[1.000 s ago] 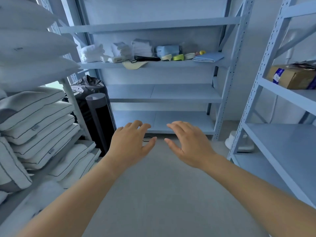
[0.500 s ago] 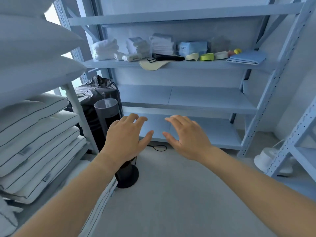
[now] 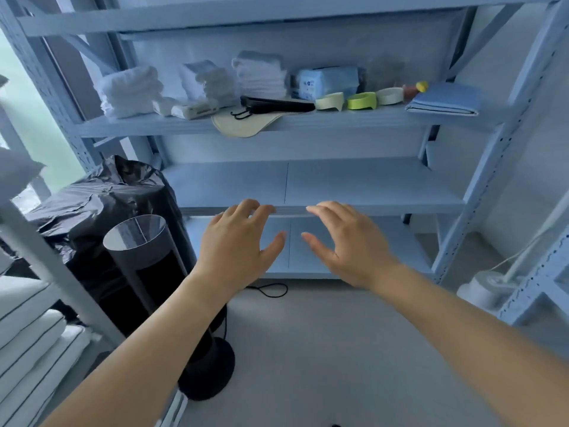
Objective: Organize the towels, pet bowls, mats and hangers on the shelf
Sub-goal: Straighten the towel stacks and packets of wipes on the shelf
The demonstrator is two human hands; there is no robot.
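A: Where are the towels being kept?

B: Three folded stacks of towels (image 3: 129,89) are being kept at the left of the shelf (image 3: 354,123), on its upper loaded board. Just right of them, black hangers (image 3: 274,104) are being carried on a cream mat (image 3: 243,124), which is being left hanging over the front edge. Three pet bowls (image 3: 361,100) are being lined up beside the hangers, with a blue package (image 3: 326,81) behind and a folded blue cloth (image 3: 443,100) at the far right.

A: And the fingers?

B: Nothing is being held. The left hand (image 3: 237,248) and right hand (image 3: 348,245) are being held out side by side, palms down, the fingers (image 3: 323,208) being spread wide and slightly bent. They are being kept well below the loaded board, in front of the bare middle board (image 3: 354,183), apart from every item.

A: Around that?

B: A black bag (image 3: 101,204) and a dark cylinder (image 3: 138,241) are being seen on the floor (image 3: 308,349) at the left.
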